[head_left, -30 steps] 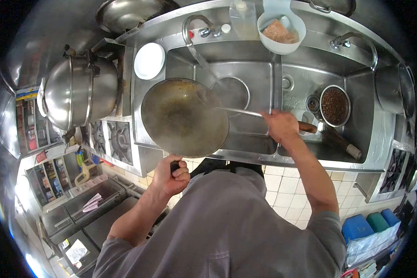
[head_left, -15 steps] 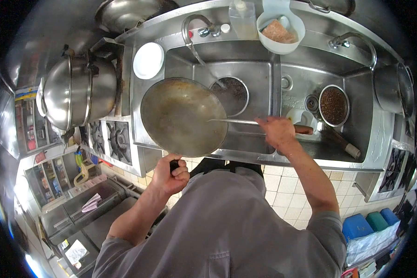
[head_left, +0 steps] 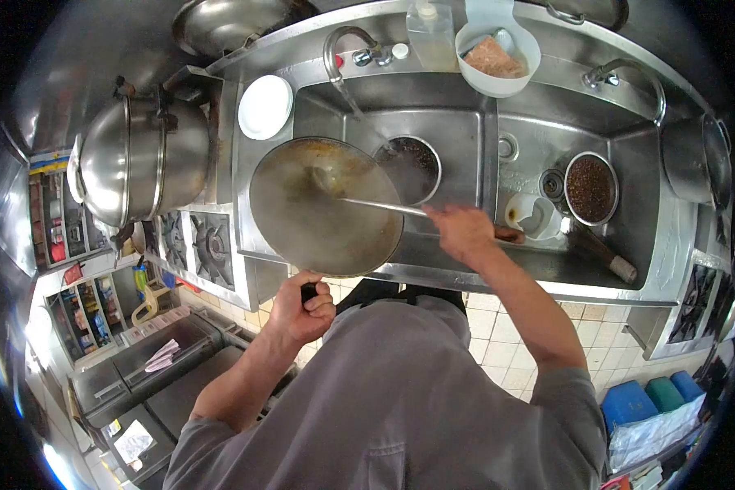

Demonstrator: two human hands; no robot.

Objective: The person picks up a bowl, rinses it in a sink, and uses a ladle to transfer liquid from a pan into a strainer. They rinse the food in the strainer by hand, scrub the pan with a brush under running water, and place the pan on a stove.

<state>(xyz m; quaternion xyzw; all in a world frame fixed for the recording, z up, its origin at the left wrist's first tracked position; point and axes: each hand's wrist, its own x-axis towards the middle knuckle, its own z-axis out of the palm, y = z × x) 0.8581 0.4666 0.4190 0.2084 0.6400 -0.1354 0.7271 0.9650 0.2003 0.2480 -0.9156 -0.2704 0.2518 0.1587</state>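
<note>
right hand (head_left: 461, 231) swung its ladle (head_left: 367, 202) into the unlabelled wok (head_left: 302, 229).

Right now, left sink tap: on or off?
On. A stream of water runs from the tap down toward the strainer in the left sink, just beyond the wok.

- We see a brownish-grey wok (head_left: 322, 208) at centre frame.
- Our sleeves (head_left: 400, 408) are grey, lower centre.
- A white plate (head_left: 265, 107) sits upper left.
- Blue and green containers (head_left: 649, 396) lie lower right.
</note>
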